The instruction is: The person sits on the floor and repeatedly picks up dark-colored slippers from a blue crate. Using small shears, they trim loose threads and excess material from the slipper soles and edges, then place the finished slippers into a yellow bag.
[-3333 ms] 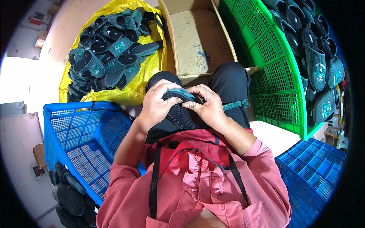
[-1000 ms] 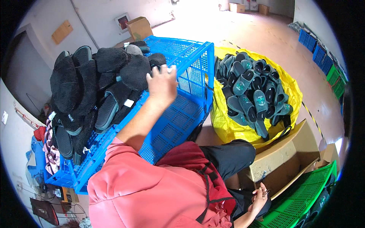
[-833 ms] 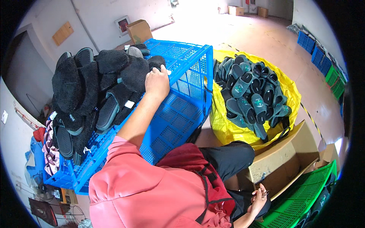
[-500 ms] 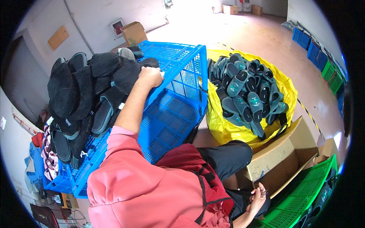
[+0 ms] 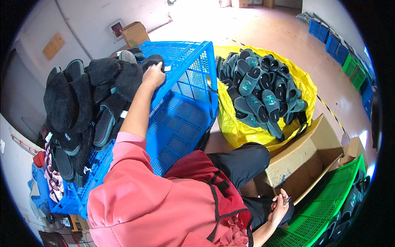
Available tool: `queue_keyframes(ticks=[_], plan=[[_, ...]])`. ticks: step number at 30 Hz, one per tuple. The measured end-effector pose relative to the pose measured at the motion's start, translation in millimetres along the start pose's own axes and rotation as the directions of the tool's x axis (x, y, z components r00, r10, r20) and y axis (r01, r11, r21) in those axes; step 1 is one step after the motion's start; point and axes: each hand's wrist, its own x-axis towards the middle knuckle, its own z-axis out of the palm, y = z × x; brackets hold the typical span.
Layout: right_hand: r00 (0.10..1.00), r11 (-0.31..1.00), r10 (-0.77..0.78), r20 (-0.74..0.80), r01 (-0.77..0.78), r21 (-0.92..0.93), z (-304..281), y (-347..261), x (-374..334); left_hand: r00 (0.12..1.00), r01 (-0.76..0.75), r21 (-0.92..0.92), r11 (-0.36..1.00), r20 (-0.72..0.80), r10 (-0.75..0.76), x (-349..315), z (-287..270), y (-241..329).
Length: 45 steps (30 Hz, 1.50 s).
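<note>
Since second ago, I see left hand [image 5: 153, 77] gone from spread to curled, fingers gripping edge of black plush slipper [image 5: 152, 61] near right rim of blue lattice crate [image 5: 181, 53]. Right hand [image 5: 279, 206] pinches slim metal tool [image 5: 287, 201] just beside cardboard box [image 5: 329, 138]. Crate's hollow opens right of left forearm [image 5: 138, 113]; beyond, ribbed grey slippers [image 5: 267, 98] heap in crinkled yellow sack [image 5: 229, 131].

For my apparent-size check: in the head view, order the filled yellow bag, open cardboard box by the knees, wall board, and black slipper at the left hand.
1. Filled yellow bag
2. Open cardboard box
3. Wall board and black slipper, partly behind the left hand: unsure, unranked
</note>
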Motion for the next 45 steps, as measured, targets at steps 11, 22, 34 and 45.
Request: queue_keyframes(ticks=[11, 22, 34, 45], plan=[[0.999, 1.000, 0.008, -0.048, -0.009, -0.019, 5.4, -3.7, -4.8, 0.913, -0.405, -0.889, 0.215, -0.406, 0.043, -43.9, -55.2, 96.3], [0.998, 0.980, -0.015, 0.057, 0.004, 0.199, 63.0, -35.1, -19.3, 0.324, 0.779, -0.621, -0.083, 0.287, 0.902, -192.0, 67.4, 213.8], [0.996, 0.913, -0.075, -0.038, 0.084, 0.399, 117.6, -23.8, -16.5, 0.115, 0.791, -0.592, 0.151, 0.386, 0.915, -254.8, 106.9, 208.7], [0.994, 0.870, 0.101, -0.027, -0.075, 0.488, 101.6, 4.3, -12.0, 0.067, 0.546, -0.780, 0.306, 0.405, 0.912, -228.3, 99.6, 218.3]])
